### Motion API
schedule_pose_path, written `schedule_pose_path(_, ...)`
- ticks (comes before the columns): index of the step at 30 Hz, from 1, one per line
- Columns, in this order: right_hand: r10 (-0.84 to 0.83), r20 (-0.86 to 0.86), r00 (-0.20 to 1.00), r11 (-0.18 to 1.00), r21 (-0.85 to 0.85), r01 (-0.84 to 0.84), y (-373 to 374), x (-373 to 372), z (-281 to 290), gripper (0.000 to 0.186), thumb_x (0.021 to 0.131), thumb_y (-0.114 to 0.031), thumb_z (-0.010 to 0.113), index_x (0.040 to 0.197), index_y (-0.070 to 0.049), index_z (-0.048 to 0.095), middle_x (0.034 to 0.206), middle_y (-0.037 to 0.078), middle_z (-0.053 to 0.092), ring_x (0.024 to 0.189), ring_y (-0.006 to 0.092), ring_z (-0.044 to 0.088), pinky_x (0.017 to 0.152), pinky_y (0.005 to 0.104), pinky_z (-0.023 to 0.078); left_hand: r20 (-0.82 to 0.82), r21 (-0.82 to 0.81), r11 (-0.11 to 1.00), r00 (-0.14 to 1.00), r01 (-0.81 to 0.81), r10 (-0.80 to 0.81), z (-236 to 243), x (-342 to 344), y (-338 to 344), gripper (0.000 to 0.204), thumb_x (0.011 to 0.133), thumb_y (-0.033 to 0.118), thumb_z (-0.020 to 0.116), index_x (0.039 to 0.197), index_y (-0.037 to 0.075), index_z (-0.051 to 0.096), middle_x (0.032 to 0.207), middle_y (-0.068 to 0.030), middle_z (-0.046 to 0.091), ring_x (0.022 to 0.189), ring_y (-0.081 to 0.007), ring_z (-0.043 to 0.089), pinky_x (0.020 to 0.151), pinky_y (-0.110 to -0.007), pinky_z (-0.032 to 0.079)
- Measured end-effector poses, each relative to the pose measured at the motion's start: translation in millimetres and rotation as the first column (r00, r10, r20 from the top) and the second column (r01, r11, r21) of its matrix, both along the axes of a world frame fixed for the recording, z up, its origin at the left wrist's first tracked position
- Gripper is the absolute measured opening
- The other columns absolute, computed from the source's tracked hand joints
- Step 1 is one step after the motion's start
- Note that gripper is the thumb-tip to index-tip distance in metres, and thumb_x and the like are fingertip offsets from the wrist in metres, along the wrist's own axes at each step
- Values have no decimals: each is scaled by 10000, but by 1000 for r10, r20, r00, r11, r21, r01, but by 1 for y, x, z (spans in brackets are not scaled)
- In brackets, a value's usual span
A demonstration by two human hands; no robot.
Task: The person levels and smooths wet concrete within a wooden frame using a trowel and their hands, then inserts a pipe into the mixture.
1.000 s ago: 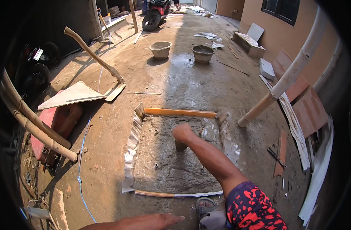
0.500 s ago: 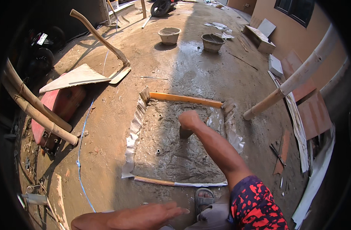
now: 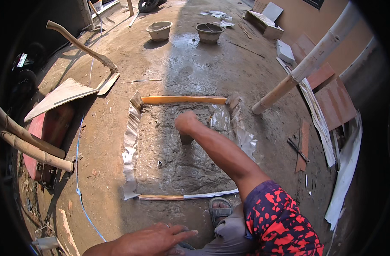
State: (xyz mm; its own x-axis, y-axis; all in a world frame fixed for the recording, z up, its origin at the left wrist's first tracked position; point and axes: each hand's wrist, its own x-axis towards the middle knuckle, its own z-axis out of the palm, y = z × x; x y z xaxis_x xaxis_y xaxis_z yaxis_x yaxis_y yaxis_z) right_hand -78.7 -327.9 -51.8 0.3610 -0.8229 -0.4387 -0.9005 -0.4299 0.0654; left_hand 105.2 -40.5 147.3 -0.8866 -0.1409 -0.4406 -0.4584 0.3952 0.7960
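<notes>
A square bed of wet grey concrete [image 3: 161, 183] lies on the ground before me, within a low frame. My right hand [image 3: 187, 122] is closed above its middle. It grips what looks like a trowel [image 3: 186, 139]; only the dark blade shows below the fist, and the handle is hidden. The blade meets the wet surface. Several short pipe ends stick up from the concrete, one of them a pale pipe [image 3: 159, 163] at left. My left hand [image 3: 161, 239] rests near my knee at the lower edge, fingers stretched out and holding nothing.
An orange board [image 3: 184, 100] forms the far side; crumpled silvery sheeting [image 3: 132, 149] lines the left. Two mortar buckets [image 3: 159, 31] stand beyond. Bamboo poles [image 3: 306, 70] slant in from both sides. A hoe [image 3: 82, 47] and a red wheelbarrow [image 3: 39, 141] are at left.
The whole view has shifted, so the scene sits further left and higher. My right hand stays over the concrete with the trowel. The left hand's fingers are more spread.
</notes>
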Motion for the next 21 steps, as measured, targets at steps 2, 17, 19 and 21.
schedule_pose_path(2,4,-30,1000,999,34,-3,-1,3,6,300,804,-200,685,1091,-128,733,1179,77,686,1055,263,671,775,424,572,-31,-15,1000,999,-8,8,0,1,0,606,967,373,530,1462,84,333,1308,-196,505,1075,-379,585,931,-438,469)
schedule_pose_path(17,39,2,999,998,42,-39,5,1,21,284,847,-182,607,1093,-107,729,1177,101,684,1060,276,671,805,419,559,-107,-47,999,994,-24,19,-3,4,1,614,969,368,532,1462,68,321,1260,-201,523,1021,-384,597,886,-451,483)
schedule_pose_path(19,47,5,999,998,47,-47,5,1,21,281,843,-181,609,1086,-108,732,1170,103,686,1056,274,672,806,419,559,-110,-57,998,994,-21,14,-3,4,1,619,967,369,535,1464,69,318,1247,-202,527,1004,-386,601,876,-451,486)
schedule_pose_path(21,43,10,999,998,47,-44,5,1,19,277,840,-181,611,1078,-109,735,1167,105,687,1055,272,673,805,417,559,-111,-64,998,994,-15,8,-3,4,1,623,966,369,537,1465,69,315,1238,-202,530,991,-386,604,868,-452,488)
